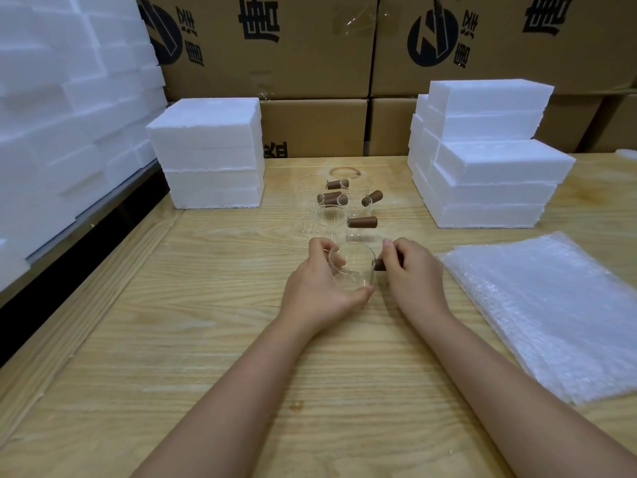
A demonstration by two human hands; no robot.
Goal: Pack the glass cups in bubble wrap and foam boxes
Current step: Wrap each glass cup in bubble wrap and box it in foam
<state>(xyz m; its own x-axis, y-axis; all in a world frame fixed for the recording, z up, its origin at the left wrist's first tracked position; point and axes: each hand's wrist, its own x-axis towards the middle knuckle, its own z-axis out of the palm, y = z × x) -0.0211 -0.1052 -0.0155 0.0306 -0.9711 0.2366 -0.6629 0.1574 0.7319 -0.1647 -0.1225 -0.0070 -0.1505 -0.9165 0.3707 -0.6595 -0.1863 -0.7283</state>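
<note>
A glass cup (353, 270) at mid-counter (206, 305) sits in the left hand (317, 288), fingers curled round its body, while the right hand (410, 270) pinches its wooden handle (379, 264), apparently steadying it for the bubble wrap sheets (551, 305) just beside; foam boxes (489, 174) stand stacked behind.

The glass cup (353, 267) is clear and colourless, with a dark brown handle (380, 264). Behind the glass cup, the other cups (320, 215) are just as clear, each with the same brown handle. The surface (241, 339) beneath is pale yellow wood with wavy darker grain, and a brownish ring stain (345, 172) marks it beyond the glass cup. Left and right of the glass cup, the foam boxes (210, 157) are plain white. The bubble wrap (551, 312) to its right is translucent and whitish, dotted with small bubbles. Far behind, the cardboard cartons (310, 46) are tan with black print.
</note>
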